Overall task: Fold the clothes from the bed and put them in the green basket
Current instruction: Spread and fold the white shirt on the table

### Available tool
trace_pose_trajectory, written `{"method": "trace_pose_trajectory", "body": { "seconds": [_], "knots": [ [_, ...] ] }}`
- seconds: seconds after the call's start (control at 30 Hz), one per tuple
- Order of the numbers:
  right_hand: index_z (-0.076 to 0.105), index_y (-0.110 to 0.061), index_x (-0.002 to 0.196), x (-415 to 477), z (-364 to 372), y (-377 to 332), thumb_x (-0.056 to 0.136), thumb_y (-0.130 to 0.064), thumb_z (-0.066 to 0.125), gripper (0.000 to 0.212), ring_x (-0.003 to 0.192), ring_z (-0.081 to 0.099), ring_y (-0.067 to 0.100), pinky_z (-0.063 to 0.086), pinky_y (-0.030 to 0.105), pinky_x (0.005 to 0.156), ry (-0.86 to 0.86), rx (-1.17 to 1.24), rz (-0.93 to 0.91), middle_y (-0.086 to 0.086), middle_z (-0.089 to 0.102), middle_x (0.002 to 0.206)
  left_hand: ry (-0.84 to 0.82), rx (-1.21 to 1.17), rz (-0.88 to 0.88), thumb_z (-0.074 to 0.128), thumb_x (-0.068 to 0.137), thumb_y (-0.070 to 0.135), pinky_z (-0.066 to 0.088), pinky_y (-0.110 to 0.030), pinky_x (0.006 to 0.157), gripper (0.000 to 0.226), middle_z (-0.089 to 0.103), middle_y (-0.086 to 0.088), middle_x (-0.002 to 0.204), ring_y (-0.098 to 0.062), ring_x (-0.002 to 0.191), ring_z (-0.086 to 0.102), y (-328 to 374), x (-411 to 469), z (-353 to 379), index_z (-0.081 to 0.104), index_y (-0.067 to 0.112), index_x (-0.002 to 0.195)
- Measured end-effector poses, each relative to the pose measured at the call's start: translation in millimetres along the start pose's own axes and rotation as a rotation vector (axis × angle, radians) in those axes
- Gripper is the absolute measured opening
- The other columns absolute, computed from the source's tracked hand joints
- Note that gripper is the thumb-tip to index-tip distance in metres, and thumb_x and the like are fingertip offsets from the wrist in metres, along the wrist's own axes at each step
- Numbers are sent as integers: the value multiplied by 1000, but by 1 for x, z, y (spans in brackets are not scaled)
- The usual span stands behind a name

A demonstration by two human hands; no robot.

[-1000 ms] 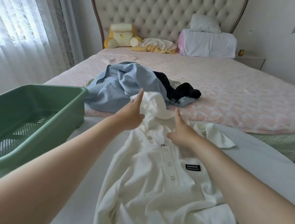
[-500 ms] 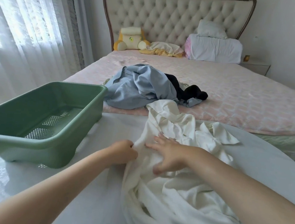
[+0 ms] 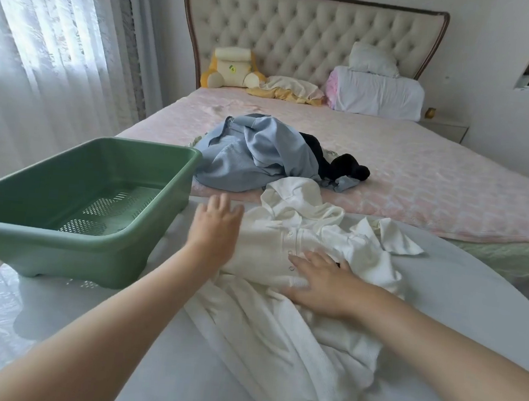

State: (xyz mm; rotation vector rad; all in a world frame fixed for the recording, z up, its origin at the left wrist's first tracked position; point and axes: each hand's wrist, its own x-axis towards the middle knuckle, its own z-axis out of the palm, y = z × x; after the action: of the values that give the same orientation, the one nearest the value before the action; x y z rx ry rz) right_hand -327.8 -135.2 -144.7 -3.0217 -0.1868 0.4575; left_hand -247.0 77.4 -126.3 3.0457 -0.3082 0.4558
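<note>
A white buttoned garment [image 3: 294, 324] lies rumpled on the round white table [image 3: 100, 346]. My right hand [image 3: 320, 282] presses flat on its folded-over upper part, fingers straight. My left hand [image 3: 214, 228] lies open at the garment's left edge, fingers spread. The green basket [image 3: 71, 234] stands on the table to the left with nothing in it. On the pink bed [image 3: 434, 183] behind lies a heap with a light blue garment [image 3: 254, 154] and a black garment [image 3: 345, 170].
Pillows, a folded white blanket [image 3: 375, 91] and a yellow plush toy [image 3: 226, 69] sit at the tufted headboard. Sheer curtains [image 3: 45, 53] hang at the left. A nightstand [image 3: 445, 128] stands at the bed's right.
The white garment, laid out button side up a second ago, has been folded over. My left hand let go and opened flat; my right hand slid right and presses the fold.
</note>
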Motion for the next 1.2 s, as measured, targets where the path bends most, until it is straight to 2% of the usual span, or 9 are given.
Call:
{"method": "trace_pose_trajectory", "body": {
  "seconds": [0.1, 0.23, 0.4, 0.57, 0.67, 0.77, 0.87, 1.03, 1.2],
  "knots": [
    [3, -40, 159, 5, 5, 8, 85, -87, 24, 90, 154, -16, 17, -8, 60, 120, -53, 48, 10, -3, -10, 169, -440, -28, 218, 43, 102, 33, 39, -43, 98, 44, 39, -13, 142, -37, 127, 44, 25, -13, -2, 39, 22, 144],
    [2, -44, 158, 21, 13, 22, 93, -77, 23, 76, 151, -23, 11, -12, 61, 119, -25, 96, -40, -7, -15, 167, -766, 79, 204, 30, 93, 72, 10, -64, 116, 71, -3, -8, 165, -45, 149, -2, 31, -20, 22, 9, 43, 155],
    [-6, -47, 157, 41, 15, 53, 95, -74, 21, 73, 149, -25, 5, -16, 59, 118, 50, -6, -62, -11, -20, 166, -561, -126, 289, 31, 91, 75, -9, -51, 121, 78, -17, 6, 165, -21, 151, -20, -2, -7, 47, -1, 44, 156],
    [-2, -42, 159, 52, 9, 49, 98, -70, 15, 69, 153, -14, 11, -10, 55, 121, 126, -77, 10, -4, -13, 168, -311, -220, 329, 57, 94, 50, 20, -40, 120, 76, 15, 2, 162, -19, 149, 11, -9, 6, 41, 19, 30, 156],
    [4, -35, 160, 54, 2, 39, 98, -70, 15, 73, 155, -7, 19, -4, 56, 122, 149, -158, 94, 5, -4, 169, -85, -181, 455, 63, 91, 33, 39, -33, 95, 45, 44, 4, 132, -20, 122, 40, -5, -5, 23, 46, 26, 132],
    [21, -24, 158, 47, -5, 19, 102, -59, 28, 66, 149, 20, 29, 13, 49, 121, 258, -272, 72, 12, 26, 161, -305, -174, 276, 58, 91, 44, 41, -33, 75, 29, 48, 6, 113, -20, 100, 50, -2, -30, 4, 43, 24, 106],
    [37, -27, 149, 30, -7, -8, 103, -39, 38, 47, 137, 37, 24, 28, 40, 113, 358, -131, -112, 3, 41, 147, -451, -69, 261, 55, 79, 75, 41, -35, 90, 59, 42, 8, 120, -19, 112, 42, -10, -54, 5, 42, 29, 112],
    [-4, -35, 160, 0, 6, -23, 99, -62, 40, 81, 155, 1, 18, 8, 40, 125, -27, 93, -177, -2, -1, 169, -690, -29, 287, 64, 62, 86, 7, -42, 123, 124, 3, 10, 164, -22, 152, -4, -40, -73, -6, -5, 42, 155],
    [-16, -38, 157, -6, 18, -25, 99, -67, 34, 82, 154, -11, 14, -3, 38, 123, 21, 109, -171, -3, -15, 168, -747, 194, 166, 77, 68, 68, 12, -46, 121, 126, 6, -2, 166, -23, 153, 5, -59, -67, -32, -4, 32, 158]
  ]
}}
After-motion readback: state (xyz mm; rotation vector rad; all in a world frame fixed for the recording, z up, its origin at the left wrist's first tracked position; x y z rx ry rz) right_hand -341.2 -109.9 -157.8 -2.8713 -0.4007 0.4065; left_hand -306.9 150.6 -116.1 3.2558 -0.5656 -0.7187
